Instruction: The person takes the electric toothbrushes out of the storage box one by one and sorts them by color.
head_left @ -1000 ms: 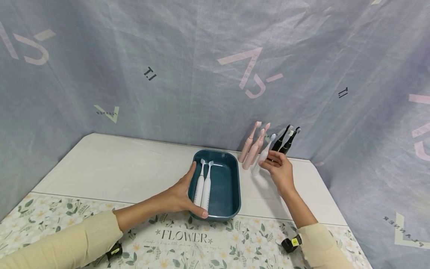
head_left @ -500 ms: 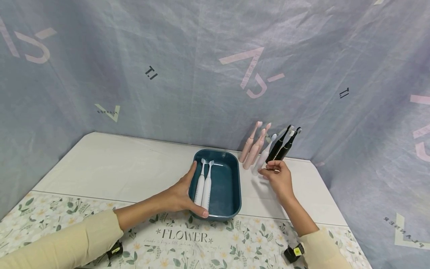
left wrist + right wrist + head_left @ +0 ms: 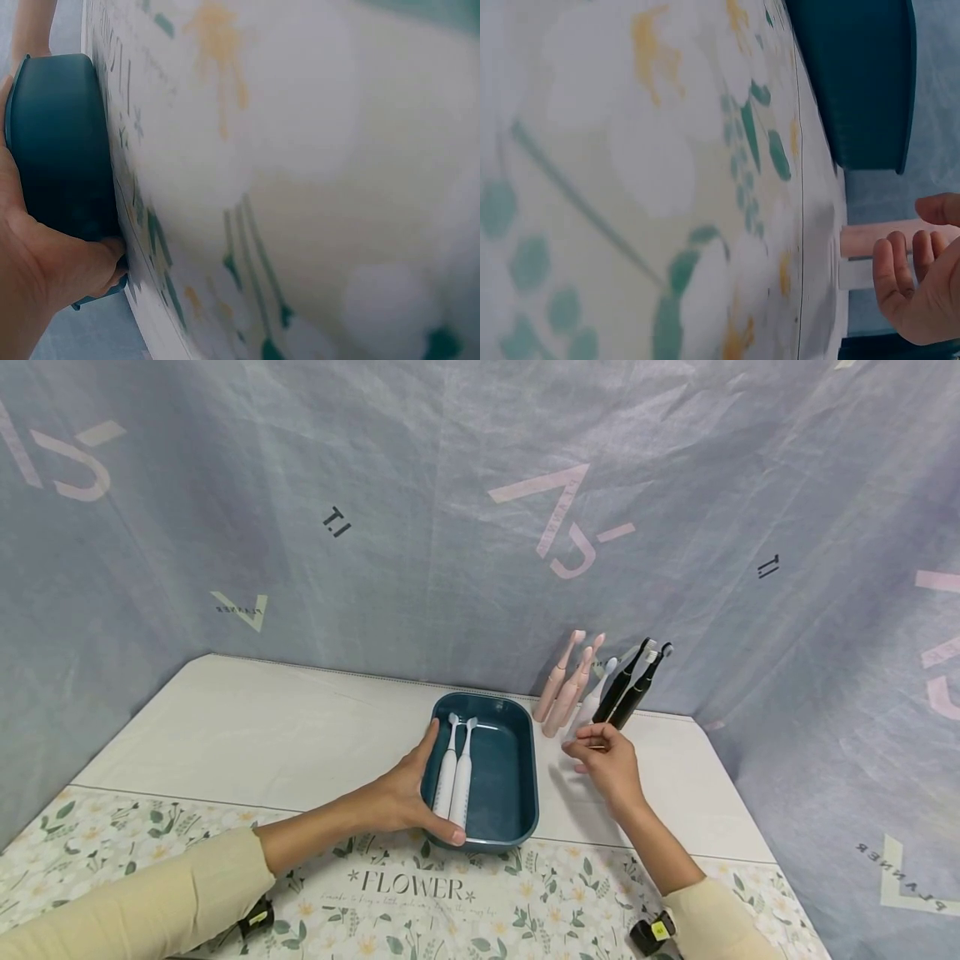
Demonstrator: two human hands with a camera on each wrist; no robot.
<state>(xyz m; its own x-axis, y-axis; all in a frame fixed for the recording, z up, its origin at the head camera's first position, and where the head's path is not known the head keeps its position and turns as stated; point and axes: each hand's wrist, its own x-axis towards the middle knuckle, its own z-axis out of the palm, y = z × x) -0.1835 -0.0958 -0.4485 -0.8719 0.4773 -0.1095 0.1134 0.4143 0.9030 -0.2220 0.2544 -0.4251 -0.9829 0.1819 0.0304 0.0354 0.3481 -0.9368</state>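
Observation:
A dark teal tray (image 3: 498,777) stands at the middle of the table, with two white electric toothbrushes (image 3: 461,781) lying side by side along its left. My left hand (image 3: 397,797) grips the tray's near left corner, thumb on the front rim and fingers along the left wall. To the tray's right, a third white toothbrush (image 3: 592,702) stands upright. My right hand (image 3: 611,772) is just in front of its base, fingers loosely bent; in the right wrist view a gap shows between thumb and fingers, with nothing held. Pink toothbrushes (image 3: 566,702) and black toothbrushes (image 3: 637,693) stand upright beside it.
The white tabletop (image 3: 300,735) has a floral mat (image 3: 420,910) with the word FLOWER along its front. A grey-blue printed curtain (image 3: 412,568) hangs close behind the upright toothbrushes and on both sides.
My right hand has let go of the upright white toothbrush and moved down and slightly left, uncovering more of the black toothbrushes. The left hand and tray have stayed put.

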